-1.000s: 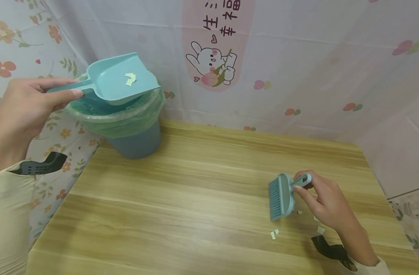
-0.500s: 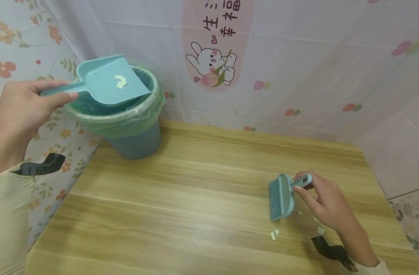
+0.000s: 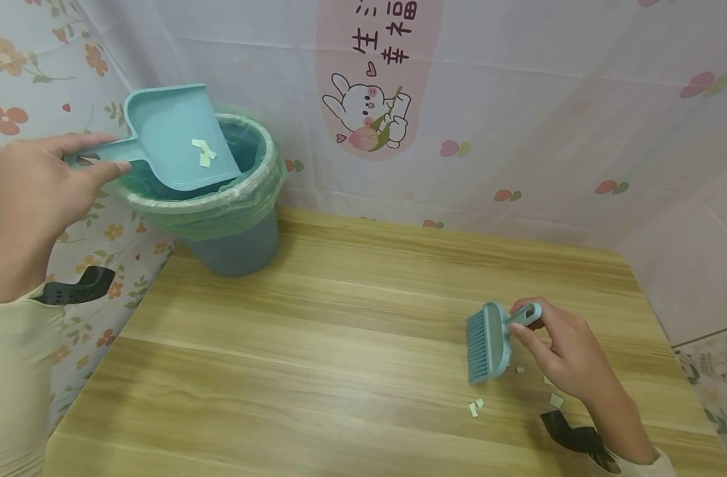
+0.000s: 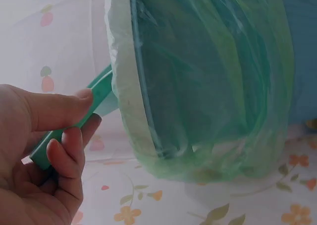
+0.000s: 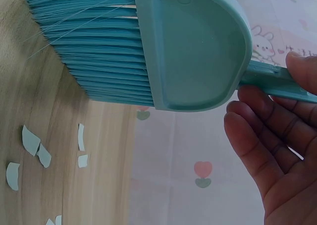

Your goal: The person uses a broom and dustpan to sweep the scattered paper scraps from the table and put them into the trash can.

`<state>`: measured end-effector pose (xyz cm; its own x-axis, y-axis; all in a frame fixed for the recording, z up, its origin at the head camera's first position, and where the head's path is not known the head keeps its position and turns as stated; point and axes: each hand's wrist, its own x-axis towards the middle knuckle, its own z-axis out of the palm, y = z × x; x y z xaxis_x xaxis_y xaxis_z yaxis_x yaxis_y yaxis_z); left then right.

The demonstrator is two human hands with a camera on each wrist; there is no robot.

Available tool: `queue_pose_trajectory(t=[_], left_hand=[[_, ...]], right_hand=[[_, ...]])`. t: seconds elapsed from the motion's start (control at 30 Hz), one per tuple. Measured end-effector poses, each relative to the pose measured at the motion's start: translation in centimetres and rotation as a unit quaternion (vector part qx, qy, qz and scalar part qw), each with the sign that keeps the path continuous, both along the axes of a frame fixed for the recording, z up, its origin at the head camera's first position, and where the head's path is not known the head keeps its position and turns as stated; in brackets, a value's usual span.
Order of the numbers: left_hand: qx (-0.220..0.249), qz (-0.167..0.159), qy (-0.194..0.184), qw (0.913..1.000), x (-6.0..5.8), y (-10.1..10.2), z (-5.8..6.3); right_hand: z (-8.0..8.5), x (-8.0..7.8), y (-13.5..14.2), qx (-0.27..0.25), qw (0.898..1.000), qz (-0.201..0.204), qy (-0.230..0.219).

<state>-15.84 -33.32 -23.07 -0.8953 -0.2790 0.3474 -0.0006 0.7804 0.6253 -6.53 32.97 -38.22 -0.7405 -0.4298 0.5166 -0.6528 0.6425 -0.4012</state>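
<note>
At the upper left, my left hand (image 3: 47,185) pinches the handle of a light-blue dustpan (image 3: 172,132). The pan tilts down to the right over the mouth of a bin (image 3: 234,248), with a few pale paper scraps (image 3: 205,152) on it. In the left wrist view the bin's green liner (image 4: 208,86) hides the pan, leaving only its handle (image 4: 99,88) in sight. Over on the right, my right hand (image 3: 568,351) holds a small blue brush (image 3: 488,342) by its handle. The bristles (image 5: 99,51) touch the tabletop in the right wrist view.
Several loose paper scraps (image 3: 476,407) lie on the wooden table (image 3: 315,344) around the brush and near the right wrist. A printed cloth (image 3: 518,119) hangs behind the table, and a floral cloth (image 3: 109,258) hangs at the left.
The dustpan has moved left and its front edge has tipped down into the bin's opening. The scraps on it have shifted slightly with it. The right hand and brush have stayed still.
</note>
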Motion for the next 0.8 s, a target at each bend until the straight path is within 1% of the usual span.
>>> queue_pose_trajectory(t=[0.03,0.07,0.13,0.2,0.27,0.37,0.47,0.5,0.6,0.63,0.67,0.7,0.8], left_hand=[[-0.029,-0.006,0.027,0.9992,-0.1,0.1,-0.1],[-0.061,-0.013,0.060,0.9963,-0.1,0.2,-0.3],[-0.116,-0.028,0.122,0.9854,-0.1,0.4,-0.6],[-0.162,-0.042,0.173,0.9705,-0.2,0.4,-0.8],[-0.193,-0.052,0.202,0.9587,-0.2,0.5,-1.0],[-0.225,-0.053,0.232,0.9449,-0.4,0.5,-1.1],[-0.237,-0.052,0.245,0.9386,-0.5,0.5,-1.1],[-0.237,-0.050,0.247,0.9383,-0.5,0.5,-1.0],[-0.226,-0.046,0.243,0.9422,-0.4,0.6,-0.7],[-0.220,-0.045,0.238,0.9448,-0.3,0.6,-0.6],[-0.207,-0.041,0.231,0.9497,-0.2,0.6,-0.4],[-0.189,-0.035,0.217,0.9569,0.0,0.7,-0.2],[-0.117,-0.010,0.169,0.9786,0.5,0.9,0.3]], right_hand=[[0.0,0.0,0.0,0.000,1.000,0.000,0.000],[-0.1,0.0,0.0,0.000,1.000,-0.002,0.000],[-0.2,0.0,0.0,-0.001,1.000,-0.003,0.000],[-0.2,0.1,0.0,-0.001,1.000,-0.006,0.001],[-0.3,0.1,0.0,-0.002,1.000,-0.007,0.002],[-0.3,0.0,0.0,-0.004,1.000,-0.004,0.002],[-0.3,0.0,0.0,-0.005,1.000,-0.001,0.003],[-0.3,0.0,0.1,-0.005,1.000,-0.001,0.004],[-0.3,0.0,0.1,-0.003,1.000,-0.003,0.006],[-0.3,0.0,0.1,-0.002,1.000,-0.004,0.007],[-0.3,0.0,0.1,-0.001,1.000,-0.005,0.007],[-0.3,0.0,0.1,0.000,1.000,-0.006,0.008],[-0.3,0.0,0.1,0.002,1.000,-0.007,0.009]])
